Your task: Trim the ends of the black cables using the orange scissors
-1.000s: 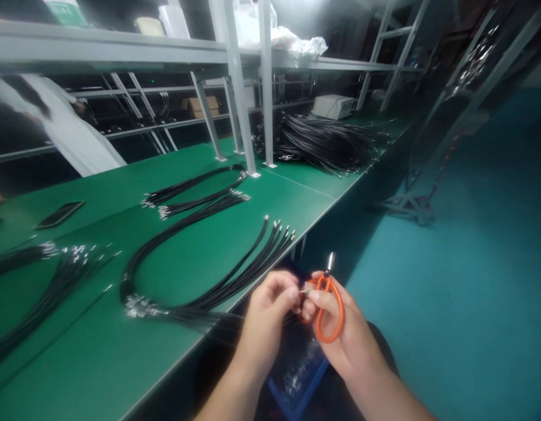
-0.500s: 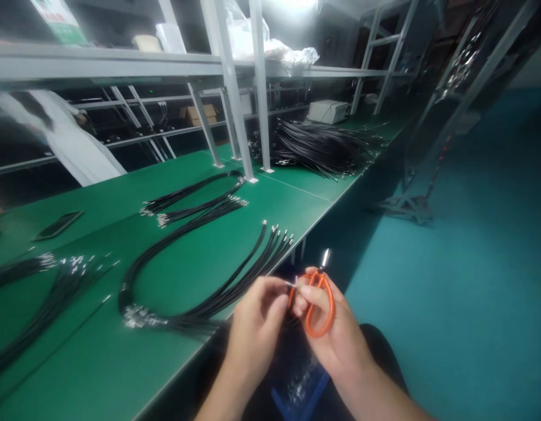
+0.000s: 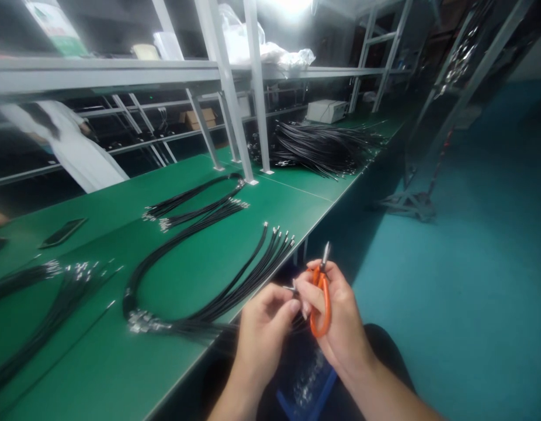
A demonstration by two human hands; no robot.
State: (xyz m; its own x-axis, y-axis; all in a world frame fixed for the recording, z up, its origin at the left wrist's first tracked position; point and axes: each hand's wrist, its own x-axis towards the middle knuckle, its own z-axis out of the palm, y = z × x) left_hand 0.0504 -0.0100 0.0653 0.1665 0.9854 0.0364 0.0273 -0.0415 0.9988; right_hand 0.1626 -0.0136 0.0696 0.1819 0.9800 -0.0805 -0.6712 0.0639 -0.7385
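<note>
My left hand (image 3: 266,321) pinches the end of a black cable just off the table's edge; a small metallic tip shows between the fingers. Orange-handled scissors (image 3: 325,310) rest in my right hand (image 3: 340,310), blades pointing up and away. Its thumb and forefinger meet the cable end beside my left fingertips. From the left hand, black cables run back to a curved bundle (image 3: 141,266) on the green table (image 3: 200,269). Whitish connectors (image 3: 145,321) cluster at the bundle's near bend, and loose cable ends with metal tips (image 3: 277,234) fan out toward the edge.
Below my hands sits a blue bin (image 3: 312,392) holding small shiny bits. More cable bundles (image 3: 60,304) lie at left, near a phone (image 3: 62,233). A large cable pile (image 3: 318,146) is behind the shelf posts (image 3: 259,88). Someone in white clothing (image 3: 77,149) is across the table.
The scissors have turned more edge-on in my right hand. My right thumb and forefinger have moved in closer to my left fingertips. The view has shifted slightly.
</note>
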